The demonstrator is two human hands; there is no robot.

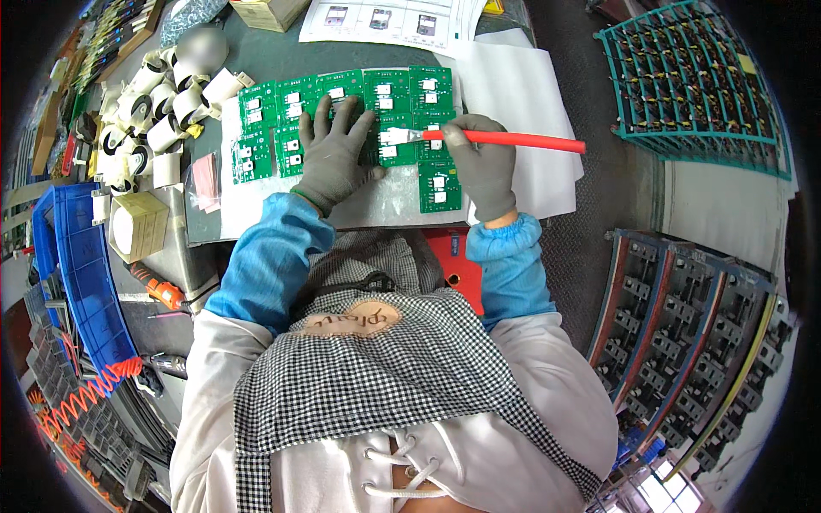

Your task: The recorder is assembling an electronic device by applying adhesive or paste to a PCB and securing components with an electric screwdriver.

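Note:
Rows of green circuit boards, each with small white square parts, lie on white paper on the dark worktable. My left hand, in a grey glove, is open and rests flat over the boards with its fingers spread, hiding some of them. A brush with a long red handle is pinched in my gloved right hand. Its pale bristles touch a board just right of my left hand, while the handle points off to the right.
White cylindrical parts are heaped at the left, near a small cardboard box and blue bins. A printed sheet lies at the back. Right of the table stand a green wire rack and a shelf of grey parts.

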